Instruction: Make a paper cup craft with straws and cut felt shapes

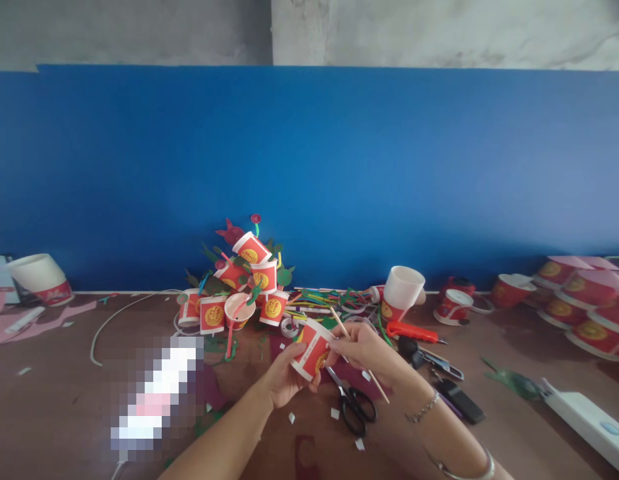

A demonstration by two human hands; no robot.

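A red and white paper cup (312,351) with a yellow emblem is tilted on its side in my left hand (285,375), whose fingers wrap round it. My right hand (362,348) grips a thin wooden stick (378,385) that slants down to the right. Its fingertips are pinched close against the cup's side; whether they hold anything else there is hidden. Just below the hands lie black-handled scissors (356,408), blades pointing up toward the cup. Behind the cup is a roll of clear tape (290,327).
Stacked decorated cups (264,275) stand at centre left beside several coloured straws (319,301). On the right are a white cup stack (404,293), an orange utility knife (414,331), a black key fob (459,399) and a glue gun (586,420). Paper scraps dot the brown table (54,400).
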